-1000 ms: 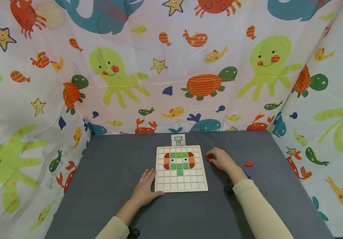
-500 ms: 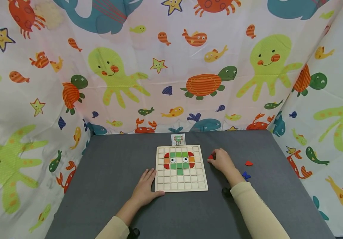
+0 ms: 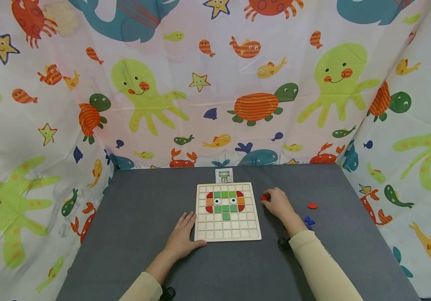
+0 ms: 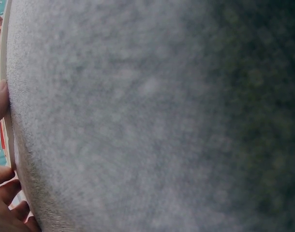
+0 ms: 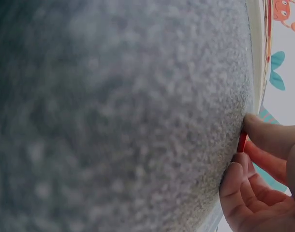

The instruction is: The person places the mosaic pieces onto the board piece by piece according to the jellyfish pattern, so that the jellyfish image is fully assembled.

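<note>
A pale wooden grid board (image 3: 209, 225) lies on the grey table, with green, red and orange tiles and two eye tiles set in its upper squares. Along its left edge my left hand (image 3: 180, 237) rests, fingers at the side and thumb at the lower left corner. Just off the board's right side, my right hand (image 3: 278, 203) pinches a small red tile (image 3: 264, 197) between thumb and fingers. The right wrist view shows this red tile (image 5: 242, 142) edge-on, close to the tabletop. In the left wrist view, the left fingers (image 4: 5, 193) meet the board's edge.
A small picture card (image 3: 224, 175) lies against the board's far edge. Right of my right hand are another red tile (image 3: 313, 205) and blue pieces (image 3: 308, 222), partly beside the forearm. A sea-animal patterned cloth (image 3: 215, 104) surrounds the back and sides of the table (image 3: 151, 200).
My right hand has drawn back slightly to the right with the red tile, and its forearm uncovers more of the blue pieces. The left hand and board stay put.
</note>
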### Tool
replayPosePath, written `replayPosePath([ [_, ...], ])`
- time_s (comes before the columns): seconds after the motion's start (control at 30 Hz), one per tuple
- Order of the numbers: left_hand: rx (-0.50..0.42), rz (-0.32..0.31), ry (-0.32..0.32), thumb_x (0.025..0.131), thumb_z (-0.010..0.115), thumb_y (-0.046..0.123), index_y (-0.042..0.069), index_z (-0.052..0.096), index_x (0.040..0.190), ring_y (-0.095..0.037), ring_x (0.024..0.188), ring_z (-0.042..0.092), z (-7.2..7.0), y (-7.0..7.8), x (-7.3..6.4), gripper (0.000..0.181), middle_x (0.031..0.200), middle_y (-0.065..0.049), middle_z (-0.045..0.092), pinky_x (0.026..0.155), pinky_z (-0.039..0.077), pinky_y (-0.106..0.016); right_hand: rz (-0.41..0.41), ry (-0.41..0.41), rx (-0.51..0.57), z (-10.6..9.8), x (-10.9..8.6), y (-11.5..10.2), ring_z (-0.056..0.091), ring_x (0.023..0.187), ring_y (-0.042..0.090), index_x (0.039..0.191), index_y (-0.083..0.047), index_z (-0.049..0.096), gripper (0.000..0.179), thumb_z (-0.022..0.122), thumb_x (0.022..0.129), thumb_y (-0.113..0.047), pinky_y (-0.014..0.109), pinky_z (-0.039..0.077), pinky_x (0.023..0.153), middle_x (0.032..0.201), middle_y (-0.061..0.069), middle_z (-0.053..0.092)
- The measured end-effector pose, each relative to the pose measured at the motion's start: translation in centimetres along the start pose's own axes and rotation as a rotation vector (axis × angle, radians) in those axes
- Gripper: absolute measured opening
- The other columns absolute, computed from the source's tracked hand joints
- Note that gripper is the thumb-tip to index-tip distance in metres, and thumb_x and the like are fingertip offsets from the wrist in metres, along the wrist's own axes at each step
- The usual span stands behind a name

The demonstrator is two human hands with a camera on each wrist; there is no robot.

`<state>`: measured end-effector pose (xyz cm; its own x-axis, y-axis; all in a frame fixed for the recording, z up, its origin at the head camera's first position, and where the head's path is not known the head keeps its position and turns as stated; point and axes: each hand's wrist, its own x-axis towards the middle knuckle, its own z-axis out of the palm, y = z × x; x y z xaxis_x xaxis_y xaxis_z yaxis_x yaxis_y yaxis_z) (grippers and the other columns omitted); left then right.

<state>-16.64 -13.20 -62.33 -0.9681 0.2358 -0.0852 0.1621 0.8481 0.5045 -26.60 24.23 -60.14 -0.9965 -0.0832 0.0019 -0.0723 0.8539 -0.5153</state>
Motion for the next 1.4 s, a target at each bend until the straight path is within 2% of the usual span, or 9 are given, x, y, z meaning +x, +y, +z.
replayPosePath([
  [0.17,-0.015,-0.008,-0.001,0.076,0.082,0.059,0.01,0.033,0.159,-0.035,0.155,0.019,-0.1,0.1,-0.1,0.108,0.165,-0.009,0.031,0.116,0.034,-0.058,-0.014,0.004,-0.019,0.1,0.0,0.0,0.063,0.092,0.031,0.109,0.002,0.073,0.025,0.077,0.089,-0.013,0.047,0.054,0.082,0.103,0.019,0.065],
  [0.33,-0.003,-0.019,-0.008,0.076,0.082,0.059,0.011,0.031,0.16,-0.033,0.156,0.017,0.0,0.1,0.1,0.109,0.166,-0.008,0.029,0.116,0.033,-0.058,-0.036,-0.015,-0.027,0.0,-0.3,-0.1,0.063,0.093,0.03,0.114,0.001,0.073,0.026,0.075,0.092,-0.013,0.046,0.055,0.082,0.107,0.019,0.065],
  [0.5,-0.01,-0.017,-0.009,0.076,0.082,0.059,0.011,0.032,0.16,-0.034,0.155,0.018,-0.1,0.1,0.1,0.109,0.166,-0.008,0.029,0.116,0.033,-0.059,-0.08,0.001,-0.016,-0.5,-0.9,-0.9,0.063,0.09,0.027,0.116,-0.002,0.073,0.027,0.074,0.093,-0.015,0.045,0.055,0.08,0.11,0.018,0.065],
  [0.9,-0.027,-0.005,-0.009,0.077,0.083,0.055,0.009,0.032,0.159,-0.035,0.155,0.018,-0.2,0.2,0.0,0.107,0.165,-0.011,0.03,0.116,0.033,-0.059,-0.201,0.046,0.038,-1.1,-2.9,-5.9,0.059,0.082,0.021,0.118,-0.005,0.074,0.027,0.075,0.093,-0.016,0.037,0.052,0.07,0.11,0.012,0.065],
  [1.13,-0.012,0.001,-0.007,0.077,0.082,0.058,0.009,0.032,0.159,-0.035,0.155,0.019,0.0,0.0,0.1,0.108,0.165,-0.01,0.03,0.116,0.034,-0.057,-0.268,0.007,0.036,-0.5,-3.6,-8.2,0.062,0.081,0.016,0.118,-0.009,0.074,0.025,0.074,0.094,-0.018,0.031,0.052,0.068,0.111,0.009,0.066],
  [1.4,-0.01,0.003,-0.006,0.077,0.082,0.058,0.009,0.033,0.159,-0.035,0.155,0.019,0.0,0.0,0.2,0.108,0.165,-0.01,0.03,0.116,0.034,-0.057,-0.303,-0.022,0.041,1.0,-4.4,-10.6,0.063,0.081,0.016,0.115,-0.013,0.076,0.025,0.077,0.091,-0.018,0.035,0.054,0.069,0.108,0.006,0.066],
])
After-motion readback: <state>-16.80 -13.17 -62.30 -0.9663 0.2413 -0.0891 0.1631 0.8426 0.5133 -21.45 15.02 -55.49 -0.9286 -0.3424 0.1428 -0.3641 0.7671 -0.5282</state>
